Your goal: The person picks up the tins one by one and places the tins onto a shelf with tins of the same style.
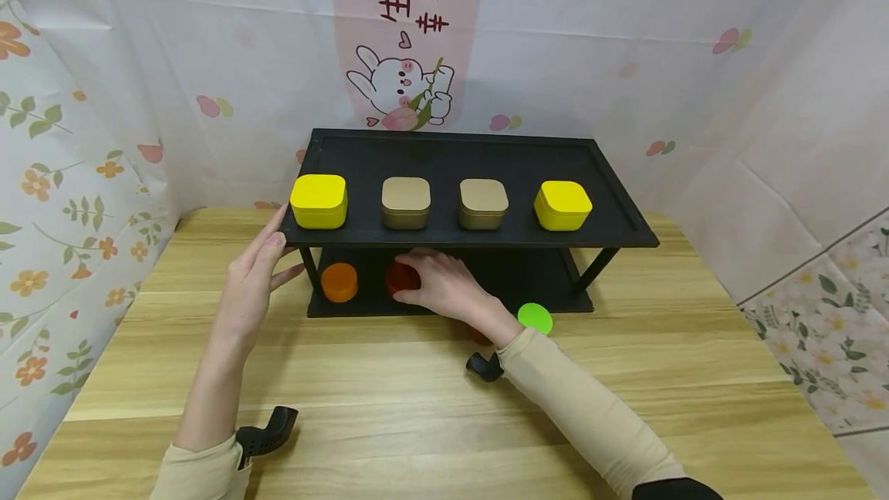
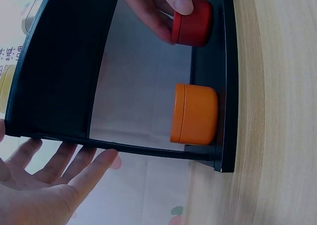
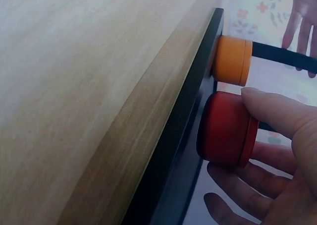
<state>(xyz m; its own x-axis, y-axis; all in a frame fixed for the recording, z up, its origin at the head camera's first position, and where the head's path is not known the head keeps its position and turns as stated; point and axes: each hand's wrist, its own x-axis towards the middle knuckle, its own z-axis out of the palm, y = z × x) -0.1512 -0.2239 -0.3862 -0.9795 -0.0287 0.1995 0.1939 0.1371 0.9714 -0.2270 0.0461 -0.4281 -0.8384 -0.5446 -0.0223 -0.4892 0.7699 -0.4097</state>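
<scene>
My right hand (image 1: 444, 284) reaches under the top shelf of a black two-tier rack (image 1: 444, 146). Its thumb and fingers grip a small red round tin (image 3: 225, 128) around the lid, down at the lower shelf. To the left of it, an orange round tin (image 2: 195, 114) stands upright on that shelf, near the rack's left post. My left hand (image 1: 251, 284) is at the rack's front left corner, thumb up by the top shelf's edge. In the left wrist view its fingers (image 2: 84, 168) lie extended along the rack's side.
Along the top shelf stand two yellow square tins (image 1: 319, 203) (image 1: 562, 207) with two beige square tins (image 1: 406, 204) (image 1: 483, 205) between them. In front of the rack, a green round lid (image 1: 535, 318) and a partly hidden reddish item (image 1: 480, 336) sit beside my right forearm. A printed curtain (image 1: 243, 99) hangs behind.
</scene>
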